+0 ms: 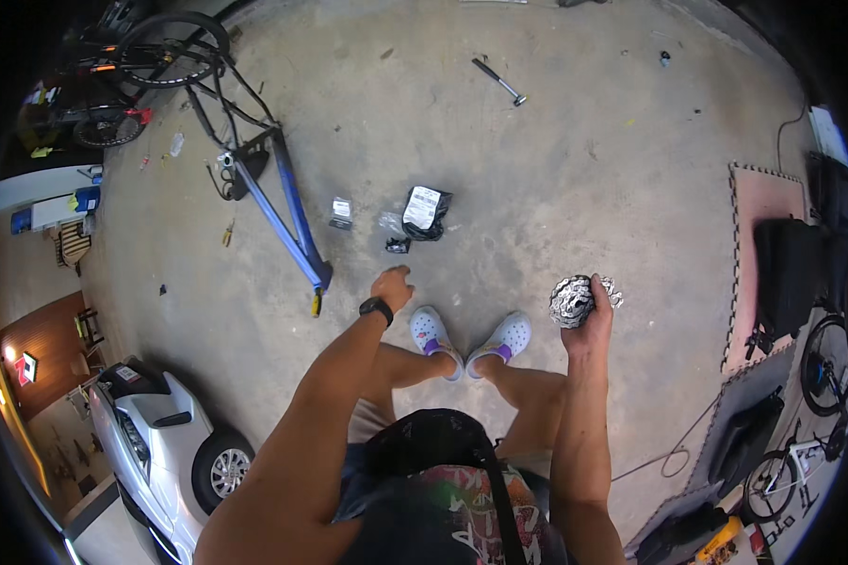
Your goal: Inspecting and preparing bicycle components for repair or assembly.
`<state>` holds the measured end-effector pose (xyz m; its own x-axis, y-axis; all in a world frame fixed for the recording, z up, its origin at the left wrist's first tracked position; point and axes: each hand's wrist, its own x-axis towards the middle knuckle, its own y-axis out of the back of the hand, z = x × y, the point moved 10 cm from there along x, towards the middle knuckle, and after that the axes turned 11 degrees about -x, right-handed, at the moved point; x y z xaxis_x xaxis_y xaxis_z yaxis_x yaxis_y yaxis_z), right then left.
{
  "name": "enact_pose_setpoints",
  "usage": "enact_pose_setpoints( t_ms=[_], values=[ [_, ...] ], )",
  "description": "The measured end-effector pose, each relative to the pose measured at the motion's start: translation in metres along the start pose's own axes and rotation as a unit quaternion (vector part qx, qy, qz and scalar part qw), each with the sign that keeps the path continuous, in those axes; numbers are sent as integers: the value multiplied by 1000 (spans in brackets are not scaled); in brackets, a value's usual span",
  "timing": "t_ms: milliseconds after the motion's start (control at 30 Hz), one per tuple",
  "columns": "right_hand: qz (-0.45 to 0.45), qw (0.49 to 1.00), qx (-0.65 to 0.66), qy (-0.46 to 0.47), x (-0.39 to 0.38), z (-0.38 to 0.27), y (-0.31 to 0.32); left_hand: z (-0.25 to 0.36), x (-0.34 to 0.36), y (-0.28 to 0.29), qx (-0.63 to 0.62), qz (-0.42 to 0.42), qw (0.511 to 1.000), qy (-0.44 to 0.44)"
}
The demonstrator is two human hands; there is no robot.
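My right hand [589, 325] is closed around a coiled bicycle chain [572, 299], silver and dark, with its thumb laid over the top. Part of the bundle sticks out beyond the thumb on the right side. My left hand [393, 287], with a black watch on the wrist, hangs above the floor with its fingers loosely apart and nothing visible in them. Closest to it on the floor are a small black packet [398, 246] and a black plastic parcel [426, 213] with a white label. A small labelled clear bag [341, 213] lies to their left.
A blue bike frame [280, 218] lies at the left, with yellow-handled pliers [227, 234] beside it. Farther off is a hammer [499, 82]. A silver car [160, 443] stands at lower left. Foam mats [761, 264] with black cases line the right side, near another bike [824, 367].
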<state>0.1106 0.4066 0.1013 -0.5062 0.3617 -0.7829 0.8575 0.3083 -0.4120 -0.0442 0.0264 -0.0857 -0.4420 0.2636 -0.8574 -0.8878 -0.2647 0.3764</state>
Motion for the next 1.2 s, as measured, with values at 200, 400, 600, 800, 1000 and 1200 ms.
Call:
enact_pose_setpoints(
  t_ms=[200,400,600,800,1000,1200],
  values=[
    [-41,999,13,14,162,46,9,15,190,21,272,267,903,-198],
    [-119,990,-18,68,205,14,-29,17,282,21,333,226,885,-234],
    [-210,975,10,66,226,21,-76,49,235,169,-101,294,888,-338],
    [-254,965,-63,18,222,64,-92,127,136,146,-388,111,864,-299],
    [-370,910,-165,-93,196,153,-134,138,92,126,-508,111,799,-303],
    [-385,897,-175,-127,184,172,-140,178,70,111,-297,130,843,-429]
  ],
)
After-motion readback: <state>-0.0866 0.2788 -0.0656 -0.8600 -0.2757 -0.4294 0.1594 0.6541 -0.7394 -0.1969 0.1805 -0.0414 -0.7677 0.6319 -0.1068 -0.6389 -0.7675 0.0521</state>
